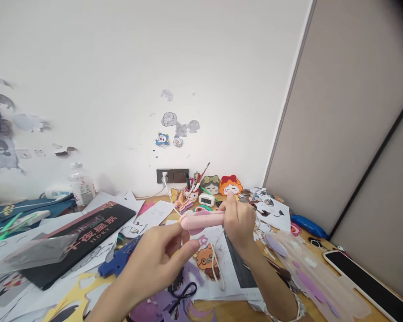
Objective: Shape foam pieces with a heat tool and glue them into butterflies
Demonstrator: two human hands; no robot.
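My right hand is closed around the right end of a long pink object with a rounded left tip. It is held level above the desk, and its exact kind is not clear. My left hand is just below and beside the rounded tip, thumb and fingers apart; whether a fingertip touches it is unclear. A thin white cord hangs in a loop below the pink object. Beneath lies a sheet with an orange cartoon bear. A black cord and purple cut-outs lie near my left wrist.
A black printed folder and papers cover the left side. At the back stand a bottle, a pen holder and a small digital clock. A plug sits in the wall socket. A tablet-like black device lies right.
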